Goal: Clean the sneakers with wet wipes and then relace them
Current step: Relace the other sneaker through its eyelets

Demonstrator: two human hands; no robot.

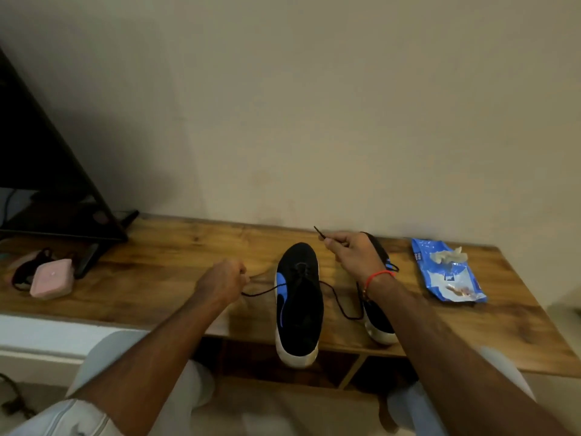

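Note:
A black sneaker [299, 305] with a blue logo and white sole lies on the wooden table [176, 265], its heel hanging over the front edge. A black lace [338, 298] runs through its front eyelets. My left hand [224, 280] pinches one lace end to the left of the shoe. My right hand [353, 254] pinches the other end, raised above and right of the toe. The second sneaker [377, 319] lies behind my right forearm, mostly hidden.
A blue wet-wipe pack [448, 275] with a crumpled used wipe [449, 255] on it lies at the table's right. A pink case [52, 283] and dark cord sit at the left, beside a black screen stand [91, 253]. A wall rises behind the table.

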